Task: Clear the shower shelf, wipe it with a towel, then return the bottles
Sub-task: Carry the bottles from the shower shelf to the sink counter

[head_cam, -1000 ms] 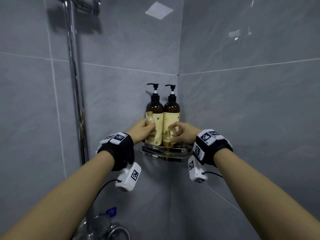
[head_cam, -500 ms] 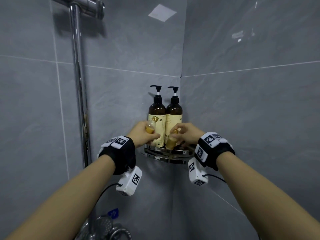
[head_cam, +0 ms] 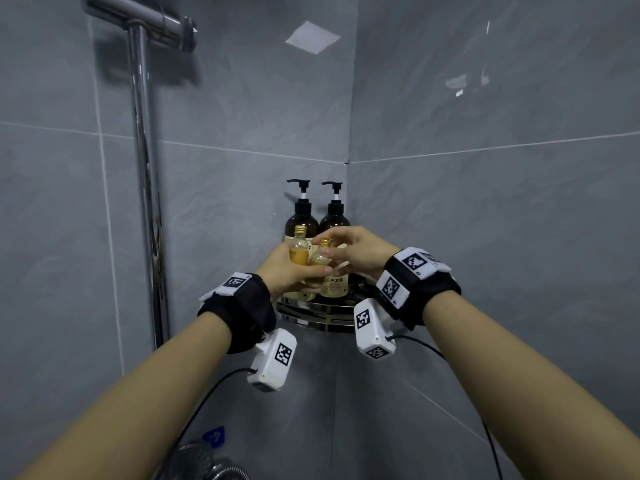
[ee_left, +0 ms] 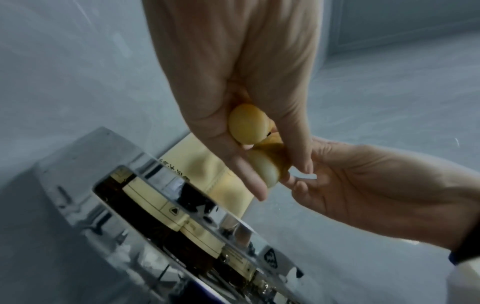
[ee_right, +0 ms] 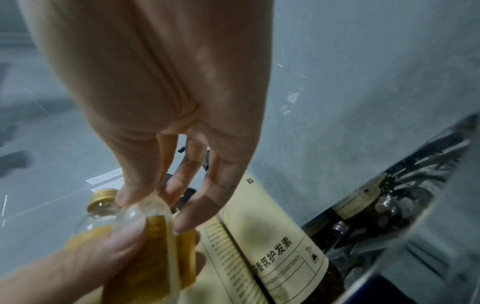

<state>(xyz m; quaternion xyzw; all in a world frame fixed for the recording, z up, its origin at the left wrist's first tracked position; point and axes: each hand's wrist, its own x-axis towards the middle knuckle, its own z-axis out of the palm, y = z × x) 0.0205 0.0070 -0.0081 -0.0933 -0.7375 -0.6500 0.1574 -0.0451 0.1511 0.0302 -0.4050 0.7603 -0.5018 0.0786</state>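
Two brown pump bottles (head_cam: 302, 216) (head_cam: 334, 218) stand in the corner on the chrome wire shelf (head_cam: 311, 311). In front of them, above the shelf, my left hand (head_cam: 294, 268) grips a small gold-capped bottle of yellow liquid (head_cam: 299, 249). A second small bottle (head_cam: 320, 258) is pressed against it, also inside the left fingers. My right hand (head_cam: 349, 251) pinches that second bottle near its neck (ee_right: 140, 214). The left wrist view shows both round bottle bottoms (ee_left: 246, 125) (ee_left: 265, 168) side by side in the left palm.
A chrome shower riser pipe (head_cam: 143, 202) runs up the left wall. A shower head and hose (head_cam: 201, 462) lie low at the bottom edge, with a blue tag (head_cam: 214, 436) beside them. Grey tiled walls close in behind and to the right of the shelf.
Each hand has lifted its small bottle off the shelf. The right hand has carried its bottle left against the one in the left hand, whose fingers now wrap both.
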